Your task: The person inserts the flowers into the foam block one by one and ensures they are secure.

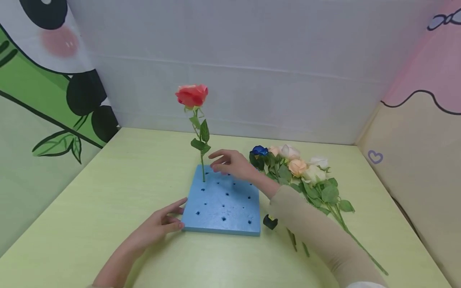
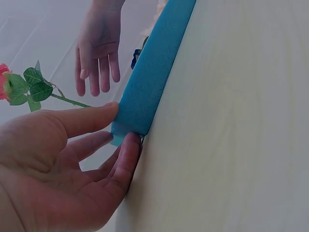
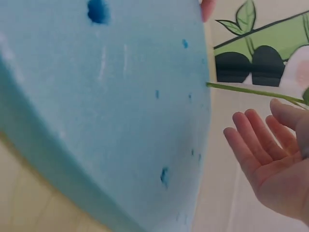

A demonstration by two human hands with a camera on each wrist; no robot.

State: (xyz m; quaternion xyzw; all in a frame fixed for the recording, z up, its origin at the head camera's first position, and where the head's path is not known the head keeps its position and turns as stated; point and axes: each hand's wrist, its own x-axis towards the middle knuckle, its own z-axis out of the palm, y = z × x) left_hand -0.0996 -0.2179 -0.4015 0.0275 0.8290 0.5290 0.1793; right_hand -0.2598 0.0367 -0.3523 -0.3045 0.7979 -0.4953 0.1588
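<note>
A coral-red artificial rose (image 1: pixel 192 96) stands upright in a hole near the back left of a blue foam board (image 1: pixel 212 204). My right hand (image 1: pixel 232 163) hovers over the back of the board, right of the rose's stem (image 1: pixel 203 166). Its fingers are loosely bent, apart from the stem, and hold nothing. At the board's left edge, near the front corner, my left hand (image 1: pixel 158 226) rests with thumb and fingertips against the side. The left wrist view shows these fingertips touching the foam (image 2: pixel 159 63) at the corner. Several small holes dot the board's top.
Right of the board lies a bunch of artificial flowers, including a blue rose (image 1: pixel 259 151), a peach rose (image 1: pixel 297 167) and a cream rose (image 1: pixel 314 174), with long stems (image 1: pixel 360 244) toward the front. A small black item (image 1: pixel 270 222) sits partly behind my right sleeve. A pale wall covering (image 1: pixel 230 72) borders the table's back.
</note>
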